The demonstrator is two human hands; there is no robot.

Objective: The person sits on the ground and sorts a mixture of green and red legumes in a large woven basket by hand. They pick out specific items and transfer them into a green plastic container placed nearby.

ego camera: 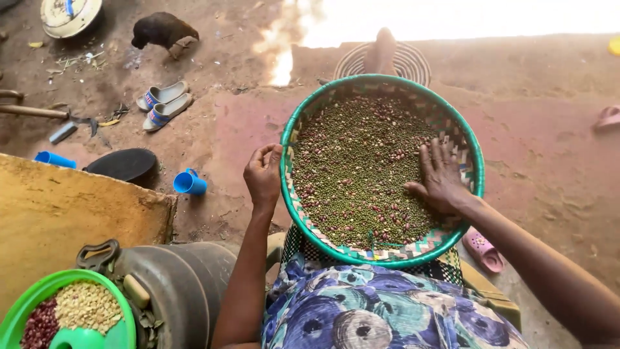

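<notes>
Basket: a round woven tray [476, 169] with a green rim rests on the person's lap, tilted a little toward the body, so its load stays inside and lies within reach of both hands.
Contents: small green grains [352, 171] fill the basket in a shallow layer, with reddish beans scattered through them; the spread is thin enough that single beans stand out.
Left hand: the left hand [263, 173] curls around the basket's left rim, fingers folded over the edge and clamped on it, steadying the tray on the lap.
Right hand: the right hand [441, 176] lies flat on the grains near the right wall, fingers apart and stretched out, palm down, holding nothing; the flat pose suits spreading or sweeping the layer.
Lap: a blue patterned cloth [381, 310] covers the legs under the basket and cushions it.
Near left: a green bowl [19, 310] with 2 heaps, pale grains and dark red beans, sits at the lower left beside a dark metal pot [181, 284], close to the person's left side.
Floor: the earth floor [245, 129] carries a blue cup [189, 183] lying on its side, a pair of sandals [164, 103], a black lid [123, 164] and a pink shoe [483, 249] just beside the basket.
Farther off: a dark hen [163, 30] stands at the top left, well apart from the basket.
</notes>
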